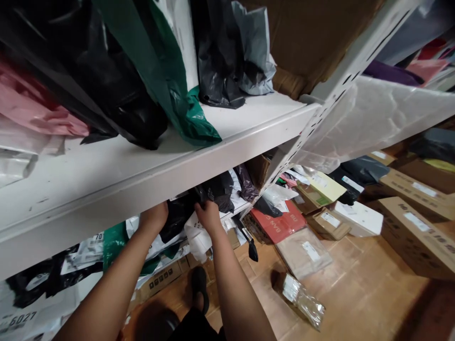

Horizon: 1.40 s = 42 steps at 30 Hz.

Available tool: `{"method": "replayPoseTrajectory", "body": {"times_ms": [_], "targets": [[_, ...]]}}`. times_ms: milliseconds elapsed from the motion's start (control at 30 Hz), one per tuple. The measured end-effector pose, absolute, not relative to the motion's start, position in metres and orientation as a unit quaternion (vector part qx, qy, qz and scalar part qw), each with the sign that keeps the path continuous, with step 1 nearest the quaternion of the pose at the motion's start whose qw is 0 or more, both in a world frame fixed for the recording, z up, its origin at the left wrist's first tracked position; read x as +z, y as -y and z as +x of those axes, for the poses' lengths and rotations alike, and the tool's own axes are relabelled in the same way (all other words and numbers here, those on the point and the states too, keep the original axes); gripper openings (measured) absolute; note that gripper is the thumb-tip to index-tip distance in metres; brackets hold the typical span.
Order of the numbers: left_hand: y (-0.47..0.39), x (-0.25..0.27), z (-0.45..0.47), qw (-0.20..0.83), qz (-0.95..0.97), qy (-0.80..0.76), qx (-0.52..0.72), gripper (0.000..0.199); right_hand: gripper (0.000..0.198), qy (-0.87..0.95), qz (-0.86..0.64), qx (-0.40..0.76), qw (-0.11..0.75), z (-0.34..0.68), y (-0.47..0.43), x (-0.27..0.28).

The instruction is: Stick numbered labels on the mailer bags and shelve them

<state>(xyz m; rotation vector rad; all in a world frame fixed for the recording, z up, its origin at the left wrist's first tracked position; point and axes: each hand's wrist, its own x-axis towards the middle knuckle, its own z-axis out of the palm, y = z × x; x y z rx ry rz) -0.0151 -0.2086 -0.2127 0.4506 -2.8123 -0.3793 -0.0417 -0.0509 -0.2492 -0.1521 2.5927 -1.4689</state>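
Below the upper shelf board, both my hands reach in among bagged parcels on a lower shelf. My left hand is curled against the left side of a black plastic parcel bag, its fingers mostly hidden by the board's edge and the bag. Closed at the bag's right upper edge is my right hand. A crumpled white plastic bag hangs just under the right hand. To the right of it lie a dark grey bag and a dark purple bag.
The white upper shelf crosses close above my hands, carrying a green bag and several other parcels. A slotted white post stands to the right. Cartons, a red box and a taped parcel lie on the tiled floor.
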Motion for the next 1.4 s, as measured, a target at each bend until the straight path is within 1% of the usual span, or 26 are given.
{"method": "replayPoseTrajectory", "body": {"times_ms": [100,300,533,700,767,833,867,900,967,1067,1133,1200,1333,1400], "targets": [[0.211,-0.218,-0.003,0.113,0.146,0.977,-0.105,0.058,0.017,-0.84,-0.049,-0.535,0.076,-0.042,0.052,-0.251],[0.214,-0.22,-0.005,0.1,0.148,0.98,-0.086,0.057,0.022,-0.793,-0.023,-0.603,0.079,-0.043,0.052,-0.249],[0.215,-0.221,-0.005,0.099,0.148,0.978,-0.104,0.059,0.028,-0.708,-0.003,-0.7,0.093,-0.041,0.057,-0.251],[0.208,-0.214,0.007,0.126,0.161,0.971,-0.127,0.054,0.033,-0.587,-0.006,-0.801,0.118,-0.018,0.075,-0.249],[0.199,-0.205,0.023,0.183,0.167,0.96,-0.132,0.045,0.032,-0.543,-0.002,-0.832,0.113,-0.006,0.078,-0.244],[0.188,-0.195,0.043,0.247,0.137,0.943,-0.176,0.041,0.032,-0.512,0.007,-0.852,0.107,0.005,0.077,-0.238],[0.182,-0.191,0.053,0.26,0.114,0.933,-0.219,0.041,0.033,-0.502,0.016,-0.859,0.102,0.009,0.075,-0.235],[0.176,-0.187,0.063,0.252,0.098,0.923,-0.273,0.038,0.035,-0.494,0.028,-0.864,0.095,0.013,0.073,-0.233],[0.165,-0.183,0.078,0.179,0.108,0.901,-0.379,0.033,0.034,-0.487,0.055,-0.869,0.076,0.018,0.07,-0.229],[0.154,-0.184,0.088,0.069,0.185,0.838,-0.509,0.041,0.032,-0.488,0.086,-0.867,0.057,0.024,0.065,-0.225],[0.152,-0.184,0.089,0.035,0.226,0.79,-0.569,0.042,0.032,-0.498,0.084,-0.861,0.06,0.027,0.06,-0.22],[0.154,-0.183,0.089,0.033,0.251,0.768,-0.589,0.042,0.03,-0.518,0.061,-0.851,0.065,0.03,0.053,-0.215],[0.159,-0.175,0.088,0.042,0.253,0.78,-0.57,0.041,0.018,-0.56,0.016,-0.826,0.063,0.032,0.037,-0.209],[0.158,-0.173,0.088,0.038,0.249,0.79,-0.558,0.041,0.016,-0.562,0.007,-0.823,0.079,0.033,0.034,-0.21]]}}
